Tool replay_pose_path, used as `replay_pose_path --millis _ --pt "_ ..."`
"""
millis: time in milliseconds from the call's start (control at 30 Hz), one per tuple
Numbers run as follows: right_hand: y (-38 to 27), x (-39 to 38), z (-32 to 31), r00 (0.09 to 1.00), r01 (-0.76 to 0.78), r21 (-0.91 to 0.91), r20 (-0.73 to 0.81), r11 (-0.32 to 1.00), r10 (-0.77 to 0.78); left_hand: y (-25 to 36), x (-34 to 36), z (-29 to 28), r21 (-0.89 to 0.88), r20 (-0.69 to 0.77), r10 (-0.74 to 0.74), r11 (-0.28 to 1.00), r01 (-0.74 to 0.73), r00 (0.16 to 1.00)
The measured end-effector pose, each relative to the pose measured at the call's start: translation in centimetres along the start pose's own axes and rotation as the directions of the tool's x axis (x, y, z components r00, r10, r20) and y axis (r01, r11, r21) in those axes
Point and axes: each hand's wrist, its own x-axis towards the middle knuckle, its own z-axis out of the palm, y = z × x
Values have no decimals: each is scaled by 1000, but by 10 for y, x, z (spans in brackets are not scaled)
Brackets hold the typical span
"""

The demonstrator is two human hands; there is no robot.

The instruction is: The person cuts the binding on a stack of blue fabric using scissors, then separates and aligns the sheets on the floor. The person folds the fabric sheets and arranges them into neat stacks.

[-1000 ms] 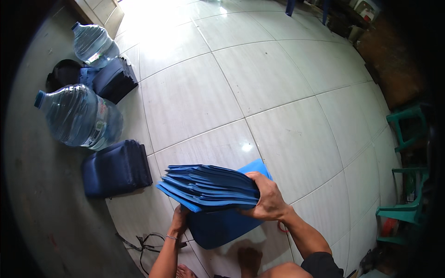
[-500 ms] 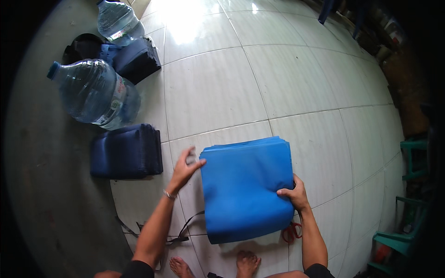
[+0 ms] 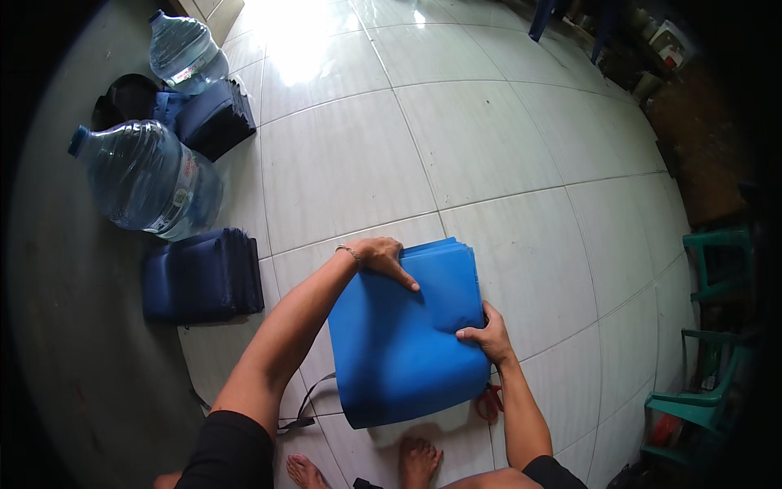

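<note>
A stack of bright blue sheets [image 3: 407,342] is held low over the tiled floor, just beyond my feet. My left hand [image 3: 387,259] grips its far edge, thumb pressed on the top sheet and fingers hidden behind the edge. On the right side, my right hand [image 3: 487,334] pinches the stack, its thumb on top and the other fingers around the side and underneath. The near end of the sheets bends downward. Red-handled scissors [image 3: 489,403] show partly beside the stack's lower right corner. A dark strap [image 3: 306,399] comes out at the lower left.
A folded navy bundle [image 3: 204,277] lies at the left. Beyond it stand a large clear water bottle [image 3: 155,179], another bottle [image 3: 187,50] and a second dark bundle [image 3: 216,120]. Green plastic stools [image 3: 709,379] line the right. White tiles [image 3: 342,155] cover the floor.
My left hand has moved from the stack's left corner to its far edge and taken hold there. My right hand keeps its grip on the right side.
</note>
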Motion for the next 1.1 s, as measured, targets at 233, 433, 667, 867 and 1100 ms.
replay_pose_path --millis 233,433,667,867,1100 --pt "4 1 -1 999 -37 26 -13 999 37 2 -8 12 -42 -151 30 998 -37 988" --pt "9 0 -4 1000 27 50 5 998 -28 6 -19 4 -79 -89 -8 997 1 996" --pt "-11 -4 4 999 34 -56 36 998 -33 20 -68 16 -309 -170 66 944 -117 983" --pt "-54 -74 22 950 311 -230 80 922 -301 40 -181 50 -4 -498 149 985 -174 854" --pt "-66 -131 58 688 723 -137 232 677 -688 72 -313 121 223 -699 287 958 -182 656"
